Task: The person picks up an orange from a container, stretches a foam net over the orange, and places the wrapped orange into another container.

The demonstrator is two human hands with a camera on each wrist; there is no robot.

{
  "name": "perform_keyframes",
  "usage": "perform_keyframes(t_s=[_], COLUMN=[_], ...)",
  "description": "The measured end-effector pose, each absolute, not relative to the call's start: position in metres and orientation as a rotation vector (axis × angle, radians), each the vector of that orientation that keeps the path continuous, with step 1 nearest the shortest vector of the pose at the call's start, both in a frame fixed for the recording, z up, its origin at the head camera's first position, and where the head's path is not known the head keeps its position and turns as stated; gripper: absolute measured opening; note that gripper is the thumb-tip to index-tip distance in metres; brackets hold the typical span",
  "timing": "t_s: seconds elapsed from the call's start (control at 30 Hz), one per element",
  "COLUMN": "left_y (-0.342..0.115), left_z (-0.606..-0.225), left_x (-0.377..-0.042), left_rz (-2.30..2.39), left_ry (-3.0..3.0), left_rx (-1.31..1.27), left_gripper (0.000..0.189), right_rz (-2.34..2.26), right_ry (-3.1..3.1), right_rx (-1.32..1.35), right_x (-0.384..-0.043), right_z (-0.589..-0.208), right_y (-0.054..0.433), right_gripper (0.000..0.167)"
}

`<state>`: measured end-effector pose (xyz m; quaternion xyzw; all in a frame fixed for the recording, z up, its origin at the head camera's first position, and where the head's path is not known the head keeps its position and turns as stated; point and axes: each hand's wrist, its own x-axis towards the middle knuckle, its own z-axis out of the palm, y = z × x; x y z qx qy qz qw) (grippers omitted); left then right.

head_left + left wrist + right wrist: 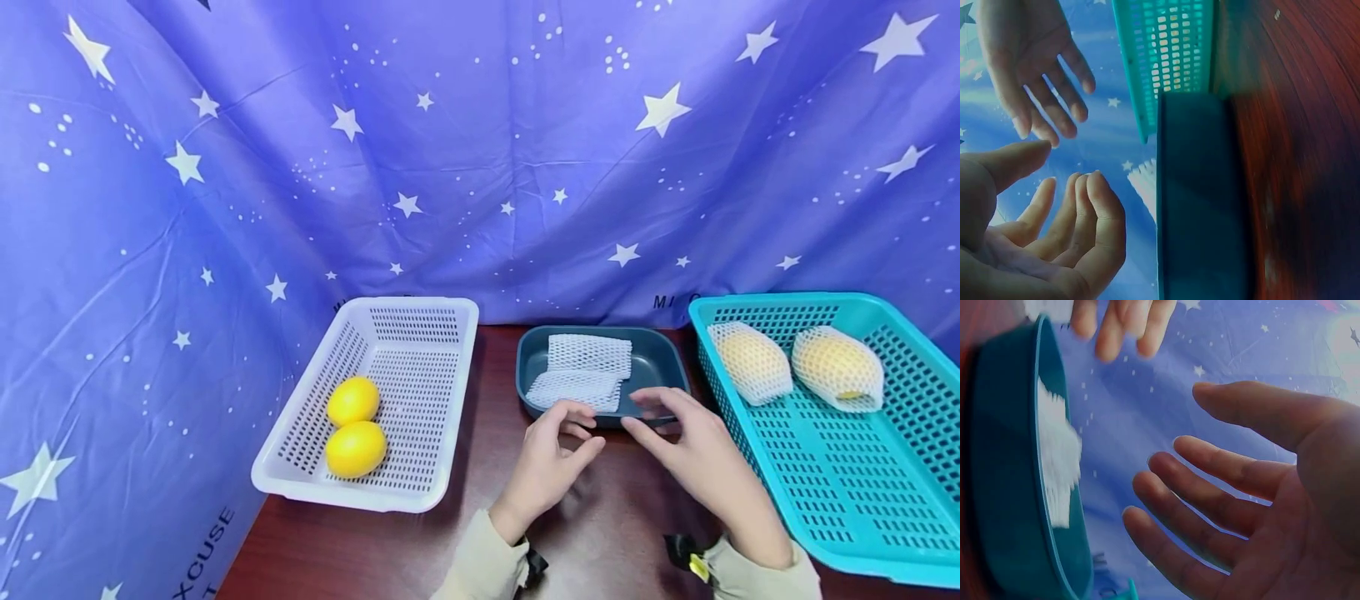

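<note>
Both hands hover with nothing in them near the front rim of a dark blue-grey tray [660, 367]. The left hand [551, 458] has its fingers loosely bent, thumb apart from the fingertips; its palm and fingers [1107, 219] show in the left wrist view. Facing it, the right hand [697, 450] has spread, relaxed fingers [1185, 512] in the right wrist view. Inside the tray lie white foam net sleeves [588, 357], flat and overlapping. Two yellow lemon-like fruits [356, 448] lie in a white basket [442, 408] at left.
At right stands a turquoise basket [847, 475]. Toward its back lie two yellow fruits in white foam nets, one on the left [750, 362] and one on the right [837, 368]. A blue star-printed curtain [480, 167] hangs behind the dark red wooden table [337, 542].
</note>
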<state>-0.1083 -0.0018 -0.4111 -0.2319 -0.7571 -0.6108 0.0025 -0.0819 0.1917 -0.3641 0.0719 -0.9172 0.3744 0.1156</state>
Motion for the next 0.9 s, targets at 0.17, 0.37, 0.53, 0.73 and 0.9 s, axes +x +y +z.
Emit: perform_keyframes(t_s=[0.17,0.37,0.53,0.73,0.9], left_y=[-0.012,-0.019,-0.024,-0.034,-0.044], left_z=[-0.411,-0.405,-0.403,-0.401,-0.393], left_x=[-0.11,-0.112,-0.112,-0.116,-0.117], left_rz=[-1.909,-1.827,-1.784,-1.703,-1.666], left_ry=[-2.394,-2.412,-2.457,-2.484,-2.49], left_rx=[-0.714,-0.746,-0.778,-0.727,-0.649], left_gripper=[0.029,0.032,0.033,0.03,0.028], right_rz=[1.162,1.226,1.256,1.283,1.292], right_ry=[-2.637,-2.591,-2.583,-2.625,-2.641], right_rx=[0.251,0.283,0.298,0.306,0.306], right_x=[-0.087,-0.092,-0.094,-0.097,-0.101], right_z=[-0.364,-0.365,-0.368,-0.371,-0.373], right_y=[0.175,0.164,0.16,0.155,0.151], right_gripper=[0.031,0.028,0.028,0.029,0.029])
